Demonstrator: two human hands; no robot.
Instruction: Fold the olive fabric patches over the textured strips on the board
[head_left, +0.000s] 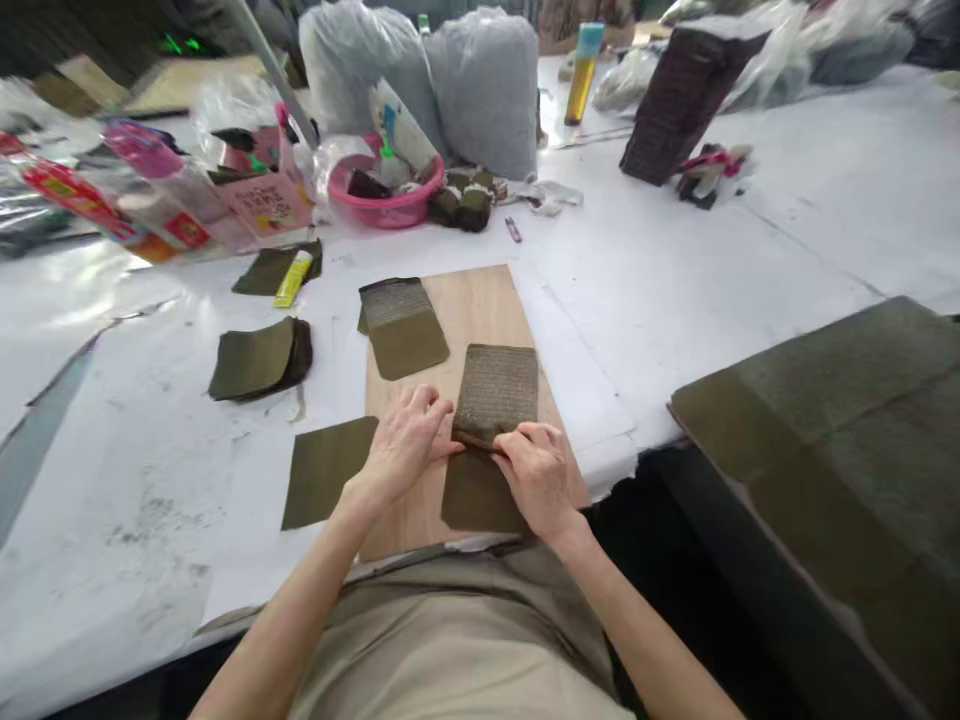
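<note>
An olive fabric piece (498, 385) with a greyish, ribbed-looking face lies on the wooden board (476, 295). Across its lower edge runs a folded rim, pinched at the left end by my left hand (409, 438) and at the right end by my right hand (536, 478). Both hands are closed, fingertips on the fold. Below the fold, a plain olive patch (476, 495) rests on the board, partly under my right hand. Whether it joins the upper piece I cannot tell. Another two-toned patch (407, 335) lies at the board's upper left.
A plain olive square (324, 475) lies left of the board, near a stack of patches (255, 360) and a yellow tube (293, 278). Behind stand a pink basin (386, 208) and stuffed plastic bags (484, 95). Large olive sheets (825, 450) lie at right.
</note>
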